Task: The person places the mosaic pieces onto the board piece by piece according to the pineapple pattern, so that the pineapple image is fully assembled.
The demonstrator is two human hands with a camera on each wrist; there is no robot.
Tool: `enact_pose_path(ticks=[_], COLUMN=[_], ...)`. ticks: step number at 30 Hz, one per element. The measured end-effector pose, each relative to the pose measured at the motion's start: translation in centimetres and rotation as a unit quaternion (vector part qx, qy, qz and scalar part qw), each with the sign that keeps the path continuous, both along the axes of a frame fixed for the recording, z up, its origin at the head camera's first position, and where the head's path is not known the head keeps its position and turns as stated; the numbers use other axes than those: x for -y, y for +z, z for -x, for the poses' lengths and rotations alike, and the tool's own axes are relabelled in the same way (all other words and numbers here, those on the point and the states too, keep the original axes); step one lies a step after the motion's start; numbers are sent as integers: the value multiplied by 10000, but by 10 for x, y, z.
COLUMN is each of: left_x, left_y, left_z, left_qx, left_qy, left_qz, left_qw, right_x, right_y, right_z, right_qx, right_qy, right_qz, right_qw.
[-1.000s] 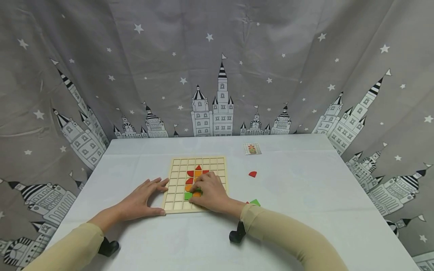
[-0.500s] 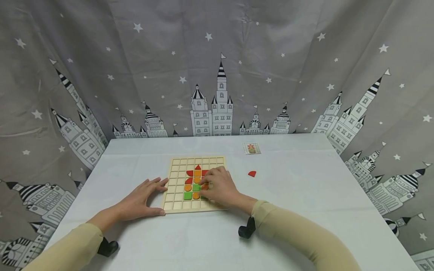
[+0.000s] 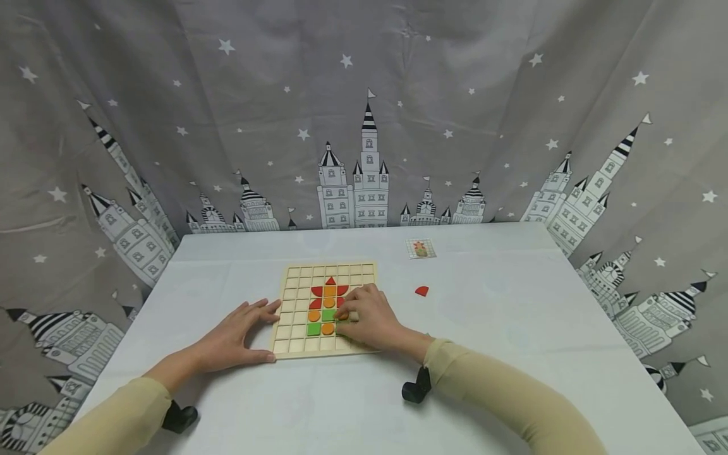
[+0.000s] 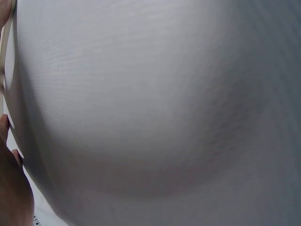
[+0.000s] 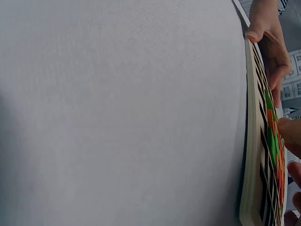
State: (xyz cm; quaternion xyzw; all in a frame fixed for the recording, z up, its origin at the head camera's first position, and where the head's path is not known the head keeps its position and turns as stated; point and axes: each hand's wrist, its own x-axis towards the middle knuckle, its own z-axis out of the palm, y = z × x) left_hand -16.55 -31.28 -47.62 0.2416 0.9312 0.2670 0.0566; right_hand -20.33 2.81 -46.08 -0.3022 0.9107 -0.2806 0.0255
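A pale wooden grid board (image 3: 292, 309) lies on the table with red, orange and green tiles set in its cells. My left hand (image 3: 236, 338) rests at its left edge, thumb and fingers spread and touching the rim. Over the right part of the pattern is my right hand (image 3: 372, 319), fingers bent and thumb low on the tiles, partly covering an orange disc and a green tile. Whether a tile is pinched there is hidden. Left of these fingertips sit a green square (image 3: 328, 315) and an orange disc (image 3: 327, 328). The right wrist view shows the thumb (image 5: 289, 129) close to the tiles.
A loose red quarter-circle tile (image 3: 421, 291) lies right of the board. Behind it is a small pattern card (image 3: 420, 248). A white cloth covers the table (image 3: 500, 303), and a grey castle-print curtain (image 3: 432, 95) hangs behind.
My right hand has shifted right across the board, uncovering the middle green square and the orange disc below it. Its forearm now covers the loose tiles near the wrist. My left hand stays put.
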Motion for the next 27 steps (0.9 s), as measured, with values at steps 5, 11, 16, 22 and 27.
enact_pose_path(ticks=[5, 11, 16, 22, 27], left_x=[-1, 0, 0, 0, 0], left_y=[-2, -3, 0, 1, -1], left_z=[1, 2, 3, 2, 2], left_qx=[86, 211, 150, 175, 164], left_qy=[40, 112, 3, -14, -20], left_qz=[38, 167, 117, 92, 62], left_qw=[9999, 9996, 9998, 9998, 9998], right_x=[3, -22, -63, -105, -130], right_y=[0, 11, 17, 20, 17], right_z=[-3, -4, -3, -2, -2], right_qx=[-210, -268, -227, -152, -207], right_qy=[38, 60, -132, -620, -827], right_qz=[-175, -21, 199, 207, 195], right_qw=[9996, 9996, 9995, 9977, 9962])
